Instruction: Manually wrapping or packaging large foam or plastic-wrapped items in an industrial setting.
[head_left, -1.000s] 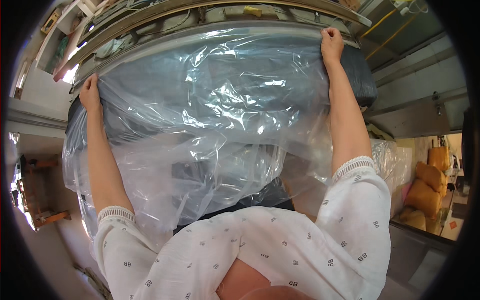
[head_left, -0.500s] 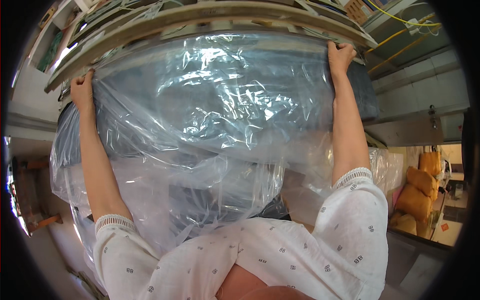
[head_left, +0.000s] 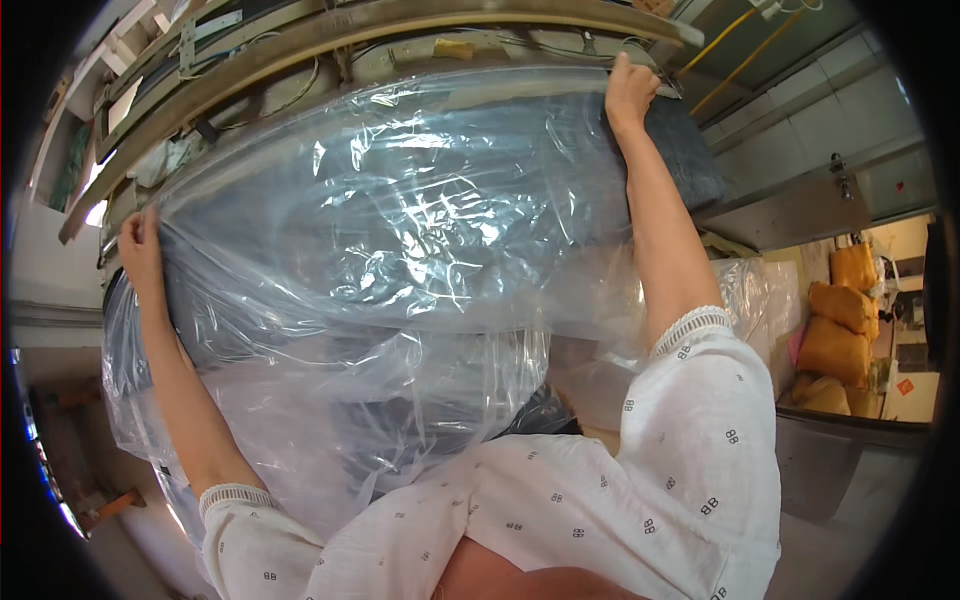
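Note:
A large sheet of clear plastic film is stretched between my two hands, its far edge pulled taut and its near part hanging in loose folds toward me. At the far left corner my left hand is closed on the film's edge. My right hand pinches the same edge at the far right. Under the film lies a dark blue-grey surface; its bare end, a dark padded-looking piece, shows beyond my right hand. What exactly it is I cannot tell through the glare.
A long wooden rail curves across the far side, with frame bars and wires behind it. Yellow cords hang at the upper right. Stacked orange-brown bundles stand off to the right. More crumpled clear film lies beyond my right forearm.
Both hands have shifted left with the film between them, the left one also coming nearer and the right one going slightly farther. More of the space behind the rail shows.

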